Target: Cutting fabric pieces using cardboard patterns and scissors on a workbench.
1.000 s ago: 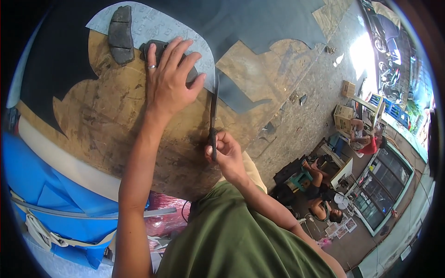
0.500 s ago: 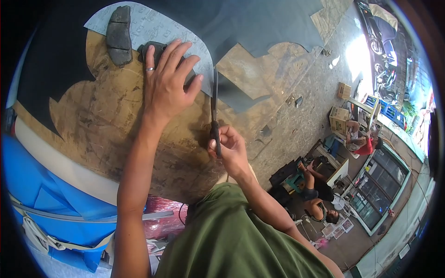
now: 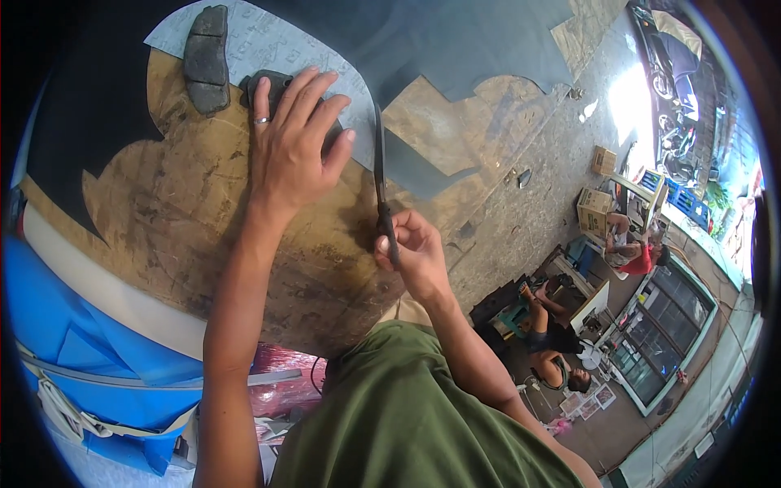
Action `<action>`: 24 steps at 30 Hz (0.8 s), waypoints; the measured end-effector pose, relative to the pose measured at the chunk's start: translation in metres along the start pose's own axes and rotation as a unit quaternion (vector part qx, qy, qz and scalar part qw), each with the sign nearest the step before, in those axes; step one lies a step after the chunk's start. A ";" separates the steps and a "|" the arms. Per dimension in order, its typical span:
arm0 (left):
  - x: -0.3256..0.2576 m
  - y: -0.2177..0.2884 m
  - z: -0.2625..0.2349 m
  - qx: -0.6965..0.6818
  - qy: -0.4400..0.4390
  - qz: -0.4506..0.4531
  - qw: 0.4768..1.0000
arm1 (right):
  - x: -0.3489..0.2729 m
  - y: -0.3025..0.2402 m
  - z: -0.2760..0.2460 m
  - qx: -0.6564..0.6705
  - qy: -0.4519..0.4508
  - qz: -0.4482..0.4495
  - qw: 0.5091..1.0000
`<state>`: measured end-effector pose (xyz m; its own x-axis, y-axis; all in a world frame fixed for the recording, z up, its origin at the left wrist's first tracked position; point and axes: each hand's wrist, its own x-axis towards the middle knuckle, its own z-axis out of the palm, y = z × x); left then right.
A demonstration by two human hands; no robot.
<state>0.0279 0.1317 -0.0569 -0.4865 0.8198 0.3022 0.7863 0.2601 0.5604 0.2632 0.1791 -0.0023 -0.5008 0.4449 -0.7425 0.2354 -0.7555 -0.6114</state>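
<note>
My left hand (image 3: 297, 146) lies spread, a ring on one finger, over a dark block (image 3: 277, 82) that rests on a pale grey patterned template (image 3: 268, 39). Its fingers partly cover that block. Beside it, a second dark grey block (image 3: 206, 61), shaped like a brake pad, also weighs on the template. In my right hand (image 3: 419, 250) is a long, thin knife (image 3: 380, 154), gripped by its dark handle. The blade runs along the template's right edge, over dark sheet material (image 3: 423, 163). Where exactly its tip touches is hard to make out.
A scuffed brown board (image 3: 187, 203) lies under the dark sheet (image 3: 455, 41), which has curved cut-outs. Blue material (image 3: 106, 325) stands at the left. Two people sit at the right, near cardboard boxes (image 3: 596, 210) and a window (image 3: 663, 333).
My right hand has moved slightly right, and the knife handle now leans more that way. My left hand stays over the block. The whole view has shifted a little.
</note>
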 end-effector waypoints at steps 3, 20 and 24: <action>-0.001 -0.001 0.000 -0.009 -0.001 0.000 1.000 | 0.007 -0.005 0.001 0.014 -0.005 0.002 1.000; -0.002 -0.002 -0.001 -0.006 -0.020 -0.013 1.000 | 0.024 -0.027 -0.016 -0.027 -0.037 0.002 0.999; -0.001 0.000 -0.003 -0.009 -0.012 -0.013 1.000 | 0.032 -0.034 -0.018 -0.047 -0.034 0.000 0.998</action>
<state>0.0269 0.1296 -0.0552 -0.4978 0.8244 0.2694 0.7662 0.2725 0.5820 0.2541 0.2279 -0.0103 -0.5545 0.4086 -0.7249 0.3118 -0.7056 -0.6363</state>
